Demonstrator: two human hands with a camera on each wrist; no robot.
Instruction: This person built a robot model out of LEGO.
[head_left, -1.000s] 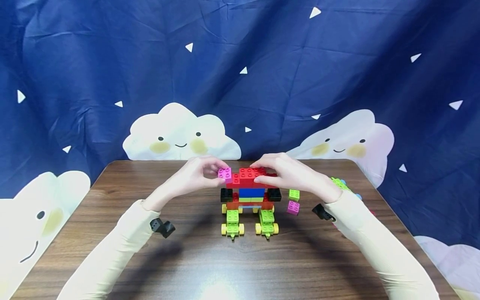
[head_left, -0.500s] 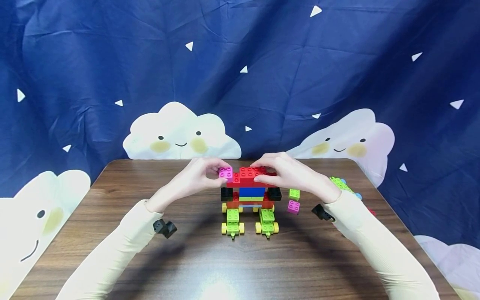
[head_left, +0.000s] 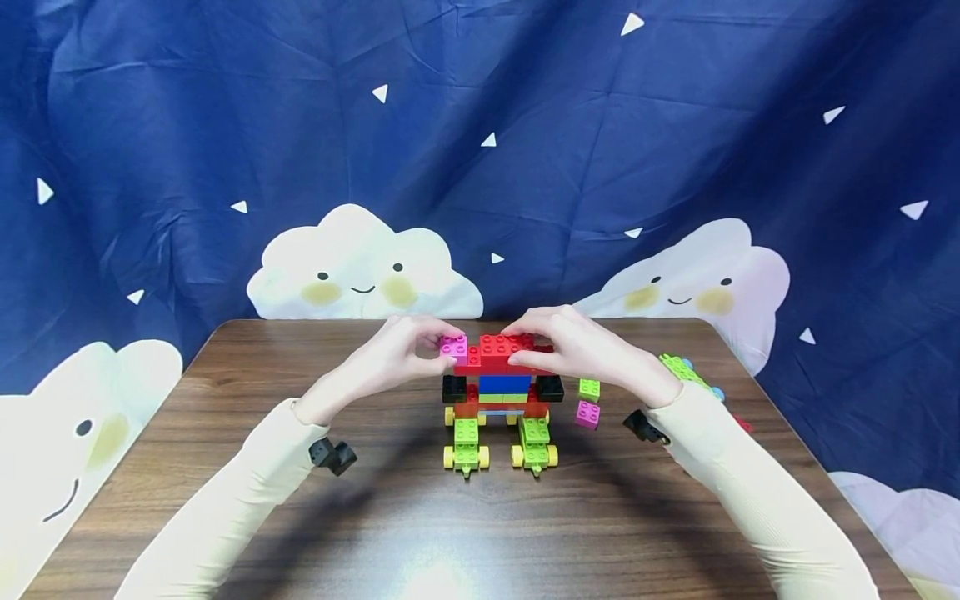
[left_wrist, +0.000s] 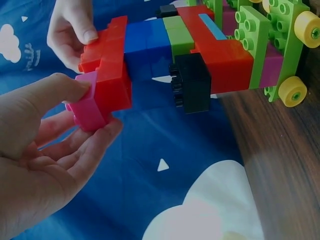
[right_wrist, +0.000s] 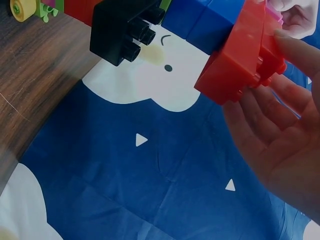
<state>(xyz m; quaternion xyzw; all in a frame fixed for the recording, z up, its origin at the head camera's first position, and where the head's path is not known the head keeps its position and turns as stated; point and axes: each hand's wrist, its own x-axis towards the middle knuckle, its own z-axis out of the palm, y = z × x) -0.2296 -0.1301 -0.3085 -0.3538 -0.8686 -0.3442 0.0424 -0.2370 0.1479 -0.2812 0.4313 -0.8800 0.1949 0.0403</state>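
Observation:
A toy brick build stands on the table: green wheeled bases (head_left: 467, 442), a red layer, black side bricks (left_wrist: 192, 82), blue bricks (head_left: 504, 384), and red bricks (left_wrist: 115, 65) across the top. My left hand (head_left: 393, 354) pinches a pink brick (head_left: 453, 348) between thumb and fingers; it sits on the left end of the top red layer. At the other side, my right hand (head_left: 581, 343) grips the upper red brick (head_left: 495, 348), thumb in front and fingers behind. In the right wrist view, the right hand's fingers wrap the red bricks (right_wrist: 240, 50) from beneath.
Right of the build lie a loose green brick (head_left: 589, 389) and a loose pink brick (head_left: 588, 414). Farther right, partly behind the right forearm, are a green piece with blue wheels (head_left: 686, 368) and a small red piece (head_left: 742, 423). A blue cloud-print curtain (head_left: 525, 167) hangs behind the table.
My left hand and the pink brick have shifted slightly right, and the brick sits closer to the upper red brick. The right hand keeps its grip in the same place.

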